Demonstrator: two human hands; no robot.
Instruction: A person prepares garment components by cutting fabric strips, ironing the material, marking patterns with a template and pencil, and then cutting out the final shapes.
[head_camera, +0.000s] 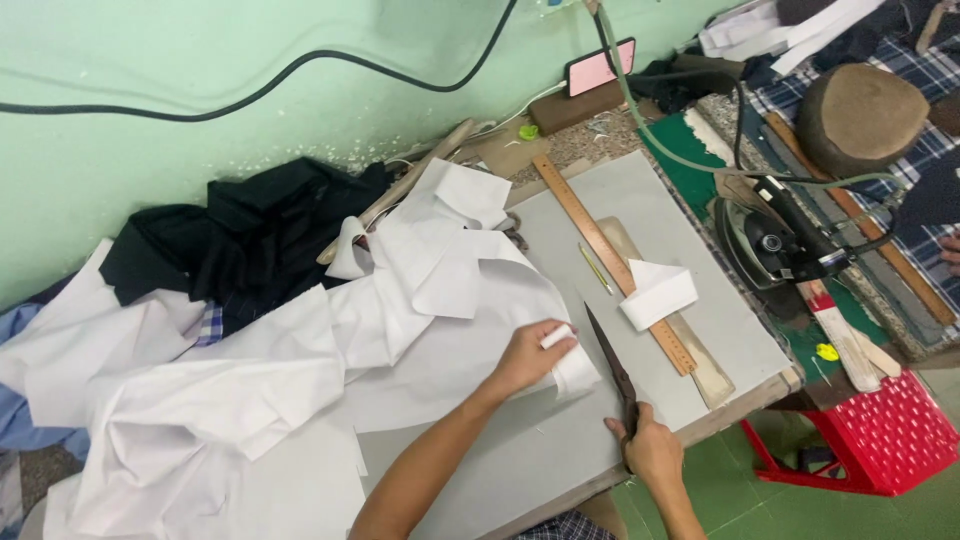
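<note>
At a grey cutting table (640, 215), we hold a pair of dark scissors (612, 368) in our right hand (650, 448), the fingers closed round the handles at the near table edge. The blades look shut or nearly so, and they point away from us and slightly left. Their long axis runs from the near edge toward the middle of the table, roughly parallel to the wooden ruler (610, 262) lying farther right.

Our left hand (530, 355) presses flat on white fabric (440, 300), thumb and fingers pinching a small folded edge (572, 372) of it. That edge lies just left of the scissor tips, close beside them; we cannot tell whether blade and cloth touch. The left hand is the nearer of the two to the fold, while the right hand sits well back at the handles.

Beside the ruler rest a yellow pencil (595, 268) and a folded white scrap (658, 294). Dark cloth (250, 235) is heaped by the green wall, an iron (775, 245) stands off to the right, and a red plastic stool (880, 435) sits on the floor below
</note>
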